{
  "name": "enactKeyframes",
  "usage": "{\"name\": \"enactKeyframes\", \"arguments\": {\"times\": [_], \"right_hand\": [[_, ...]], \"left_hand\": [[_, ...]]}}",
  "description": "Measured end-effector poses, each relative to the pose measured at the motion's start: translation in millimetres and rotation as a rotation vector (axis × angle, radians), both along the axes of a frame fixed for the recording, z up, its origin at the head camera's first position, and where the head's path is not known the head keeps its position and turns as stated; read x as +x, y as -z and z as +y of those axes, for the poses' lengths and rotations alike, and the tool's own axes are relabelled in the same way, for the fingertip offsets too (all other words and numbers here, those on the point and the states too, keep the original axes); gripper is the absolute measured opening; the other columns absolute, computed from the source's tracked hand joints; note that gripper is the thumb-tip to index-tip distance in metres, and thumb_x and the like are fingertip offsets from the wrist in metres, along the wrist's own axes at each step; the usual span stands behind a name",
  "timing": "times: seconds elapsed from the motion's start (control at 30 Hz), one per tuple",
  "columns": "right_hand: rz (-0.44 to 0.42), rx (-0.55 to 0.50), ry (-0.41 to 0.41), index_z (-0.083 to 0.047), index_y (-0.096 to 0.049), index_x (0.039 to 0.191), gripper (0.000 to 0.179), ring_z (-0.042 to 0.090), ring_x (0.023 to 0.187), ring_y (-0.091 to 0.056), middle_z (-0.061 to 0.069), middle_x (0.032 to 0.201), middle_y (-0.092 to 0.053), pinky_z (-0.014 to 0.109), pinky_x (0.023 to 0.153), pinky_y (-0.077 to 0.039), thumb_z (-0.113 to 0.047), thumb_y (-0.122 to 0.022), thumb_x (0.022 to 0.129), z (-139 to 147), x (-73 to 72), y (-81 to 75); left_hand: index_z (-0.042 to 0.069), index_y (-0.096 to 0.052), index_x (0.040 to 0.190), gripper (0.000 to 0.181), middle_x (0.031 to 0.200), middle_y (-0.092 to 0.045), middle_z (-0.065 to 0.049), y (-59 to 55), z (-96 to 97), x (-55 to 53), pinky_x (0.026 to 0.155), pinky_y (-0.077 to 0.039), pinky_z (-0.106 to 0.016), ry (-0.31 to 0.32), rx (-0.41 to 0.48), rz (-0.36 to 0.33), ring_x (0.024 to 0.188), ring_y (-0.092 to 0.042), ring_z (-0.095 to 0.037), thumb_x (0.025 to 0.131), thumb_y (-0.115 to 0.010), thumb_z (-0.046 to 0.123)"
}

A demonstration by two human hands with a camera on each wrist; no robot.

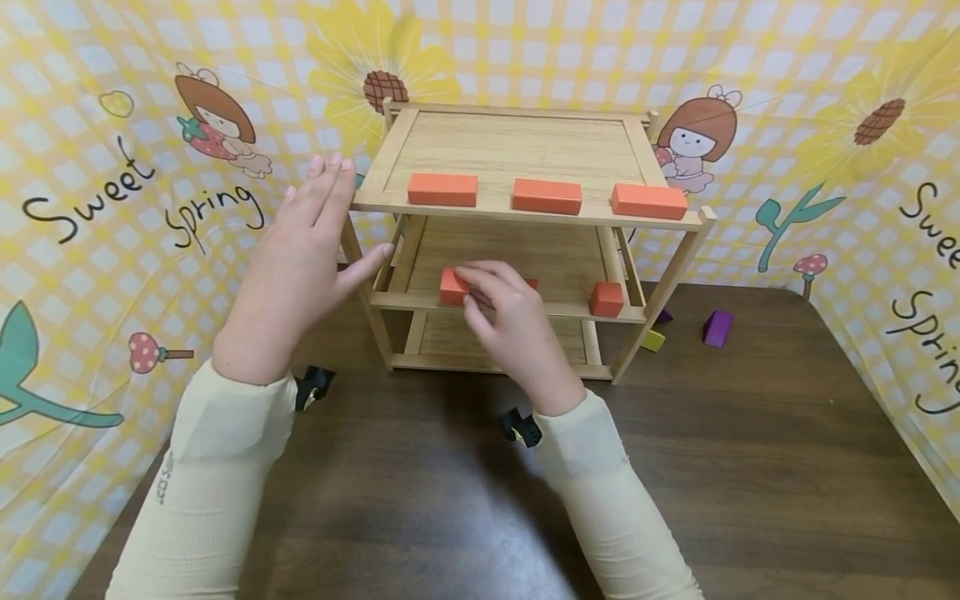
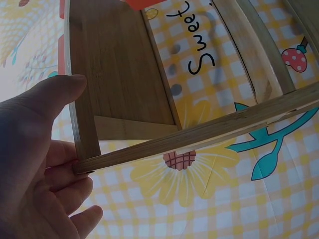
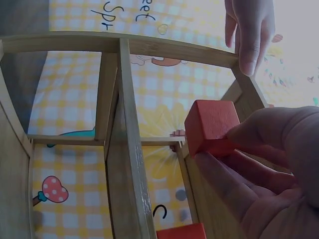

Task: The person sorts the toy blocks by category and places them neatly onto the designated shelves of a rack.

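Left grip (image 1: 296, 237), straight-fingered, touches rack corner (image 1: 366, 197); right grip (image 1: 510, 321) pinches red block (image 1: 452, 288) near shelf edge (image 1: 405, 302).

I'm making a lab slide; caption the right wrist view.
Right hand pinching a red rectangular block at a pale wooden tiered rack, left hand at its corner.

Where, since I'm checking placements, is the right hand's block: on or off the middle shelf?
Off: the right hand pinches the red block, a gap separating it from the middle shelf.

Three orange blocks (image 1: 547, 197) lie atop the wooden shelf (image 1: 517, 146) on the brown table (image 1: 750, 467).
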State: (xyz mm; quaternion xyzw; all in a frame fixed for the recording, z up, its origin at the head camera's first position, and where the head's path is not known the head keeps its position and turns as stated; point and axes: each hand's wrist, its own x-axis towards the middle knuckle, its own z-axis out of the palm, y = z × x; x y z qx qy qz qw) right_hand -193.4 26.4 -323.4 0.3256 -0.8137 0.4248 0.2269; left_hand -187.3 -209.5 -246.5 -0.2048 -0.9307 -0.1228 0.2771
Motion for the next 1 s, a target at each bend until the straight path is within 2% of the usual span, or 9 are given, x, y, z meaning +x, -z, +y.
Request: {"name": "enactKeyframes", "arguments": {"times": [0.63,1.0], "right_hand": [[-0.080,0.090,0.057,0.005,-0.067,0.127,0.030,0.027,0.113,-0.066,0.019,0.127,-0.063,0.023,0.095,-0.054,0.002,-0.059,0.098,-19.7,-10.2,8.1],[-0.133,0.158,0.082,0.003,-0.066,0.130,0.031,0.027,0.114,-0.065,0.018,0.133,-0.062,0.032,0.093,-0.056,-0.001,-0.058,0.100,-26.7,-14.0,11.2]], "left_hand": [[-0.003,-0.030,0.157,0.084,0.162,-0.029,-0.021,1.5,-0.3,0.3,0.121,-0.020,-0.056,-0.003,0.001,0.014,0.153,-0.021,-0.034,0.095,-0.074,0.031],[-0.003,-0.029,0.157,0.084,0.162,-0.029,-0.023,0.7,-0.5,0.6,0.122,-0.020,-0.055,0.003,-0.004,0.016,0.152,-0.022,-0.034,0.095,-0.073,0.031]]}}
